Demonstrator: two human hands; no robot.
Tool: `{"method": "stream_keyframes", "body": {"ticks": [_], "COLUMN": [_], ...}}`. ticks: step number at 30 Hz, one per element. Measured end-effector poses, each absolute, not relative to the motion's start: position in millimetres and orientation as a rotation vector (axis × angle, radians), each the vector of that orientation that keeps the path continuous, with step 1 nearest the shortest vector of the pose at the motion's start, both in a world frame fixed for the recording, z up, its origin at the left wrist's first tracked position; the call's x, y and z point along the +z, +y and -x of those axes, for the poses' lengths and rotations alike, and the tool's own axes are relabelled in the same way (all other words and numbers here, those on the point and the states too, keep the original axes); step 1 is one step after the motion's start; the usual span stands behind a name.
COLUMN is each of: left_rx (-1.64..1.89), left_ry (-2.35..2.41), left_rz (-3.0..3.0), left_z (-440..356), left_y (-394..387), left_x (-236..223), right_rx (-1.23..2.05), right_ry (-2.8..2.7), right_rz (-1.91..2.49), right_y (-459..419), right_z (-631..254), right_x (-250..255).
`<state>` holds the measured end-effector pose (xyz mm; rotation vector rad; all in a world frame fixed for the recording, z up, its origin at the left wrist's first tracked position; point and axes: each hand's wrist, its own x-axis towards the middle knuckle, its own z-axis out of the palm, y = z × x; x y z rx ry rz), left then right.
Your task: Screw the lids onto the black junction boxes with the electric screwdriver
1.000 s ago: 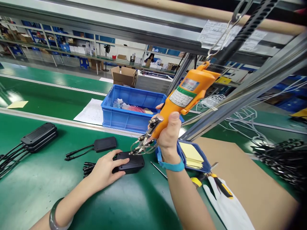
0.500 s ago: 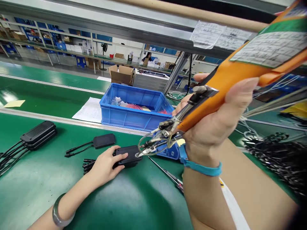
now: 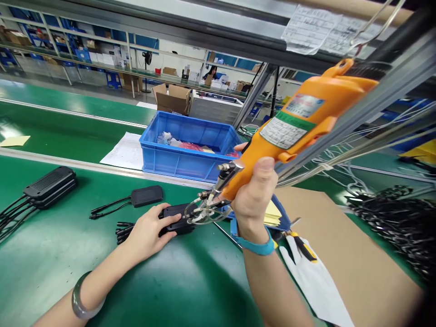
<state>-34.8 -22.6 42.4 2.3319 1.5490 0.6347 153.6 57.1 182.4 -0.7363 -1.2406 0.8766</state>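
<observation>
My left hand (image 3: 155,229) grips a black plastic case (image 3: 175,211) on the green bench, thumb and fingers on its sides and top. Short black cable ends (image 3: 124,231) stick out behind that hand. In my right hand (image 3: 255,190) is an orange electric screwdriver (image 3: 277,134), tilted, its fingers wrapped round the body. The tool's metal tip, with thin tubes and fittings around it, is down at the right end of the case. Whether the tip sits on a screw is hidden by the fittings. A smaller black case with two leads (image 3: 147,196) lies just beyond my left hand.
Stacked black cases (image 3: 51,187) with cables lie at the left. Behind stands a blue bin (image 3: 180,159) holding plastic bags. To the right are a cardboard sheet (image 3: 354,254), a white glove (image 3: 316,286), yellow-handled pliers (image 3: 303,247) and a heap of black cables (image 3: 391,227).
My right hand has moved left and inward with the screwdriver, which now stands steeper over the case. The left hand and the case stay almost in place.
</observation>
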Motion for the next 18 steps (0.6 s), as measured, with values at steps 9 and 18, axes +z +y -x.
{"method": "stream_keyframes", "body": {"ticks": [9, 18], "left_rx": [0.651, 0.562], "left_ry": [1.546, 1.52], "left_rz": [-2.297, -2.337], "left_z": [33.7, 37.5], "left_y": [-22.3, -22.3], "left_x": [40.7, 43.9], "right_rx": [0.845, 0.752], "right_ry": [-1.228, -1.27], "right_rz": [0.762, 0.743], "right_y": [47.4, 40.8], "right_z": [-153.8, -144.7], "right_x": [172.0, 222.3]}}
